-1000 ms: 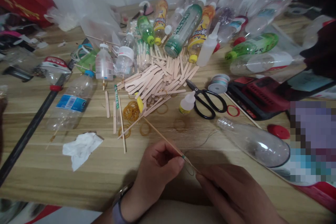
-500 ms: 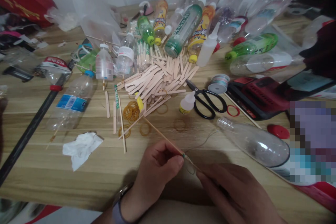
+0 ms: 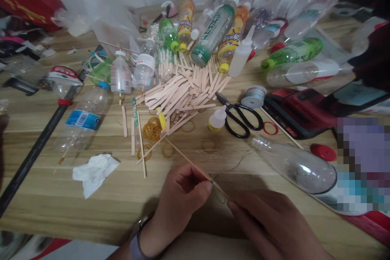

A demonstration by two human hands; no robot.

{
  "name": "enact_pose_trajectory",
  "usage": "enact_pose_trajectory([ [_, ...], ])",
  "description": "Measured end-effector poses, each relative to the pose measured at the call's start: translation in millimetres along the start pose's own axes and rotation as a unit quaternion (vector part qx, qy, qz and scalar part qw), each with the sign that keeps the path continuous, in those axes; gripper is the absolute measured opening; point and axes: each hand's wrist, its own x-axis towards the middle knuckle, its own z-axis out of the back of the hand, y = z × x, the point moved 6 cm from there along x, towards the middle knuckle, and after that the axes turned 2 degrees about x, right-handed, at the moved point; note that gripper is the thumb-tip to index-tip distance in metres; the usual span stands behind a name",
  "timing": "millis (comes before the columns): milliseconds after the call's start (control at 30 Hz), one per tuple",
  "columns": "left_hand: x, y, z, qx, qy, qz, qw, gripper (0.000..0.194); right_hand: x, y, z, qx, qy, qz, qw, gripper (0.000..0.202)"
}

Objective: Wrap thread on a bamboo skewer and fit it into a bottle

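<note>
My left hand (image 3: 187, 197) pinches a thin wooden stick (image 3: 185, 157) between thumb and fingers, close to a band of green thread (image 3: 212, 182) wound round it. My right hand (image 3: 265, 215) is closed on the stick's near end, its fingertips partly hidden. A small loop of thread (image 3: 219, 199) hangs between the two hands, and a loose strand (image 3: 239, 163) runs off to the right over the table. Beyond the stick's far end lie yellow rubber bands (image 3: 151, 130) and a pile of flat craft sticks (image 3: 173, 93).
Black-handled scissors (image 3: 240, 120), a small glue bottle (image 3: 217, 120) and a thread spool (image 3: 254, 96) lie ahead. At right is a clear plastic bottle (image 3: 297, 166); at left, a crumpled tissue (image 3: 96, 172) and a blue-labelled bottle (image 3: 82, 119). Several drink bottles crowd the back.
Both hands stay nearly in place, holding the stick. The stick and thread loop have shifted very slightly to the left. Everything else on the table is unmoved.
</note>
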Motion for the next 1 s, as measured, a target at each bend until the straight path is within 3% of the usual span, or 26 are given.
enact_pose_trajectory([
  [1000, -1.4, -7.6, -1.3, -0.016, 0.01, -0.042, 0.999, 0.01, -0.8, 0.1, 0.0, -0.001, 0.021, -0.021, 1.0, 0.037],
])
